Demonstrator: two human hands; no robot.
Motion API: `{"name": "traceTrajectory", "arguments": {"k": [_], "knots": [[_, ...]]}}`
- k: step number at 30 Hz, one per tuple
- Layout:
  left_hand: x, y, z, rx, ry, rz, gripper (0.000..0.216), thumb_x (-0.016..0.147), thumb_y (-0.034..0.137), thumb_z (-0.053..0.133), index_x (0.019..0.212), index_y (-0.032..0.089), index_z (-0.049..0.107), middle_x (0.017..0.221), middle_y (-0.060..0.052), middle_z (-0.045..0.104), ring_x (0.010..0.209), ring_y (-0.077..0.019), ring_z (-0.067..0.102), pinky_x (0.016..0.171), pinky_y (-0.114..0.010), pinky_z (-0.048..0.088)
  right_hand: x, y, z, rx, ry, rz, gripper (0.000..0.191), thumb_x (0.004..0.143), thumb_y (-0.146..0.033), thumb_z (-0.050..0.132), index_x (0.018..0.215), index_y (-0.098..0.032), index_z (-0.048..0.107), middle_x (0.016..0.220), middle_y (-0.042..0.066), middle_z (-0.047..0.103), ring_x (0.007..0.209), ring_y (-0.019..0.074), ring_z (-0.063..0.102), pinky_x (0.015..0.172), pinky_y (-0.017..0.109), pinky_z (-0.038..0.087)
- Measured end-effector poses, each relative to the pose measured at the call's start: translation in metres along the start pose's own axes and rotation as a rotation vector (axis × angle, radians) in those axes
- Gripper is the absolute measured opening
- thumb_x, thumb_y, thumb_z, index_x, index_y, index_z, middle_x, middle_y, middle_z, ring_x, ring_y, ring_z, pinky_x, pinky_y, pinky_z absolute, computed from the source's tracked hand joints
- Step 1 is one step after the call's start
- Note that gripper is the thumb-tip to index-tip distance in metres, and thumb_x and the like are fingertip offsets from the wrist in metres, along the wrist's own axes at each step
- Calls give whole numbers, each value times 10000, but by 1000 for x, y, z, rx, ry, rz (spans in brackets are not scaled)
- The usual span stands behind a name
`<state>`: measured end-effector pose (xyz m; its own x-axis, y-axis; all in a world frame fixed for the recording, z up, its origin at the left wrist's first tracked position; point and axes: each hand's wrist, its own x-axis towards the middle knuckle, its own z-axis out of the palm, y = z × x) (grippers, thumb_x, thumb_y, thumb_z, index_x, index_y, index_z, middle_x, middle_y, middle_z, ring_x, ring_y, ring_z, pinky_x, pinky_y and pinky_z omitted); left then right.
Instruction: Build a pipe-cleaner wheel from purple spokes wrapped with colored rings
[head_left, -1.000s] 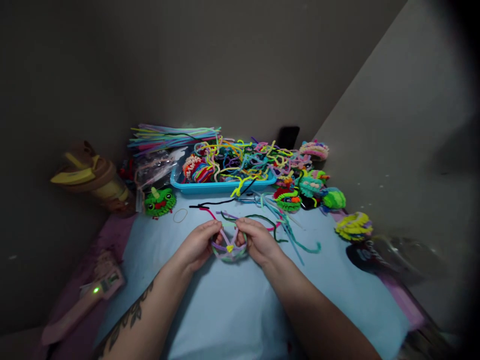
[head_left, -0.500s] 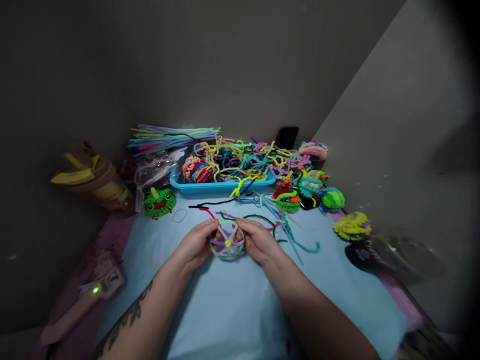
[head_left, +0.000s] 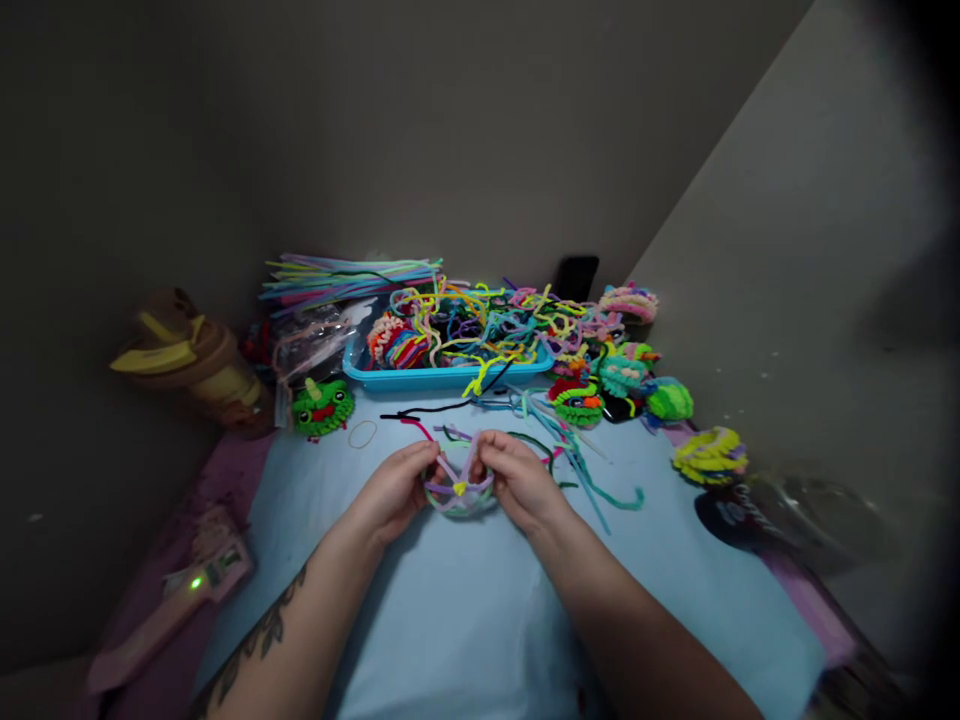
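Note:
Both my hands meet over the light blue table cover point(head_left: 465, 610). My left hand point(head_left: 394, 490) and my right hand point(head_left: 519, 482) pinch a small pipe-cleaner wheel point(head_left: 457, 488) from either side. The wheel has a pale green ring, purple spokes and a yellow knot at its centre. Fingers of both hands are closed on its rim. Loose pipe cleaners point(head_left: 570, 450) in green, pink and teal lie just beyond and to the right of my hands.
A blue tray point(head_left: 442, 375) full of tangled pipe cleaners stands at the back. Straight pipe cleaners point(head_left: 345, 275) lie behind it. A green frog-like figure point(head_left: 322, 408), several woven figures point(head_left: 622, 375), a rubber band point(head_left: 361, 433), a brown and yellow bottle point(head_left: 187, 360) and a pink tool point(head_left: 176, 600) surround the mat.
The wheel has been turned and tilted slightly between my fingers, and my hands have drawn a little closer together. Nothing else on the table has moved.

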<state>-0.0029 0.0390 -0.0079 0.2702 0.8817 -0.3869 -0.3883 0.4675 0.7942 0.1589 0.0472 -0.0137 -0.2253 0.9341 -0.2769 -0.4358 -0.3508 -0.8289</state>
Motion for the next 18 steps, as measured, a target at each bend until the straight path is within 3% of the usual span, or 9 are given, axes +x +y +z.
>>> {"name": "traceTrajectory", "arguments": {"k": [2, 4, 6, 8, 14, 18], "knots": [[-1, 1, 1, 164, 64, 149, 153, 770, 292, 611, 802, 143, 616, 716, -12, 578, 628, -109, 516, 590, -213, 405, -1, -1, 0, -57, -3, -46, 150, 656, -256, 681, 713, -160, 581, 503, -23, 615, 481, 91, 535, 515, 196, 393], [-4, 3, 3, 362, 156, 387, 159, 775, 289, 607, 876, 167, 624, 843, -29, 601, 775, -144, 548, 712, -251, 421, -3, -3, 1, -105, -6, -106, 152, 695, -282, 666, 730, -164, 578, 514, -25, 620, 491, 90, 541, 536, 202, 404], [-7, 5, 5, 545, 192, 618, 113, 774, 269, 605, 841, 179, 624, 881, -35, 593, 868, -169, 545, 808, -288, 408, -6, -5, 3, -147, 11, -179, 155, 731, -303, 652, 749, -170, 574, 536, -26, 627, 507, 89, 548, 551, 204, 412], [-10, 5, 7, 688, 167, 755, 75, 771, 252, 607, 793, 183, 627, 851, -40, 586, 880, -184, 544, 833, -315, 403, -9, -7, 5, -197, 49, -244, 154, 752, -313, 641, 771, -178, 570, 569, -24, 639, 531, 96, 565, 566, 212, 427], [-12, 3, 12, 862, 144, 880, 59, 761, 229, 627, 727, 189, 653, 759, -41, 609, 816, -186, 560, 774, -323, 427, -18, -8, 11, -453, 104, -391, 131, 772, -292, 621, 848, -192, 582, 716, 10, 678, 697, 154, 651, 649, 257, 480], [-11, 4, 11, 829, 165, 809, 56, 758, 225, 624, 730, 182, 648, 717, -27, 626, 731, -165, 577, 701, -292, 441, -20, -8, 11, -640, 99, -487, 92, 770, -260, 618, 832, -193, 630, 745, 12, 673, 711, 156, 633, 649, 254, 475]]}}
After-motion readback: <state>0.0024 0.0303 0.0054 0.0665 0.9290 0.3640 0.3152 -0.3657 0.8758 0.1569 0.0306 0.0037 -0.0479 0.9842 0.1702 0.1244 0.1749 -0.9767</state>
